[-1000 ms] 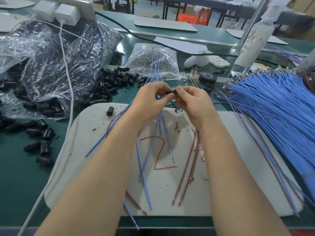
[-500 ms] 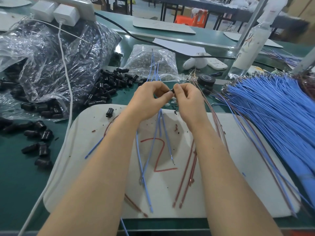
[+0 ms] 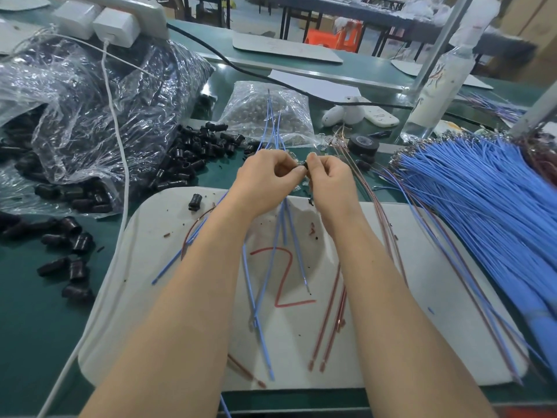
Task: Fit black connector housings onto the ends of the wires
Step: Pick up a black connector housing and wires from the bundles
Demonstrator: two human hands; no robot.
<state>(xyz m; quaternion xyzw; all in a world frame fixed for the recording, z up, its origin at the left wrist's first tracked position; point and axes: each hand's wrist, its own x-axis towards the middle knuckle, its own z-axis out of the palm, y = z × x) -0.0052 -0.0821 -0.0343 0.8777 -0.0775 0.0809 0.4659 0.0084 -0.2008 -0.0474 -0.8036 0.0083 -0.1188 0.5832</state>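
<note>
Green surface (image 3: 36,327) with white mat (image 3: 422,297); loose housings (image 3: 193,158) heaped at left, blue wire bundle (image 3: 482,206) at right. Left hand (image 3: 265,179) pinches several blue wires (image 3: 283,224) partway along; right hand (image 3: 328,182) pinches one black housing (image 3: 303,169) at fingertips, against the left. Housing looks small, light, rigid, probably slippery: grip its sides. Wires limp: hold just behind the tip

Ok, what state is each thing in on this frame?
left hand, gripping blue wires
right hand, pinching black connector housing at its fingertips
large plastic bag, open, spilled housings beside it
loose housing, lying on white mat
blue wire bundle, lying at the right
bottle, upright
</note>
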